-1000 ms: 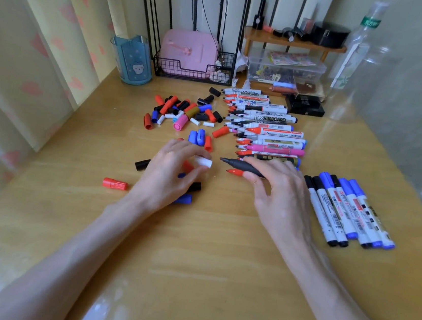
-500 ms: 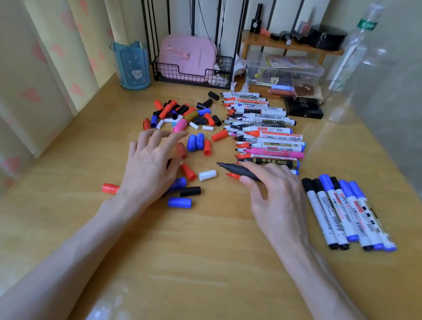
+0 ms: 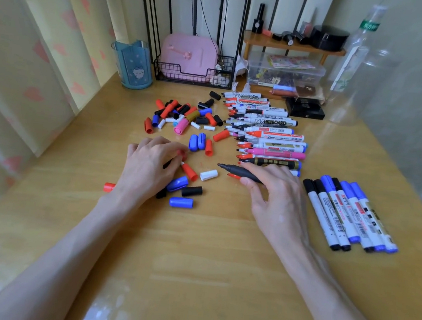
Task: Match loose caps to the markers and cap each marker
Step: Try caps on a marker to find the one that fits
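My right hand (image 3: 277, 194) grips an uncapped black marker (image 3: 240, 172) low over the table, tip pointing left. A red marker tip (image 3: 232, 175) shows just beneath it. My left hand (image 3: 150, 168) lies over loose caps with its fingers curled. A black cap (image 3: 168, 164) shows between thumb and fingers, and a red cap (image 3: 182, 153) sits at the fingertips. Around it lie a red cap (image 3: 189, 171), a white cap (image 3: 208, 174), two blue caps (image 3: 180, 202) and a black cap (image 3: 192, 191). Uncapped markers (image 3: 268, 135) form a row behind; capped markers (image 3: 344, 213) lie on the right.
A pile of mixed caps (image 3: 180, 116) sits behind my left hand, and one red cap (image 3: 108, 186) lies apart at the left. At the back stand a blue cup (image 3: 133, 65), a wire basket (image 3: 188, 77), a black box (image 3: 305, 109) and a plastic bottle (image 3: 353, 71).
My left hand left the white cap, reached up and left over the caps with fingers spread, then curled them. My right hand stayed put with the black marker.
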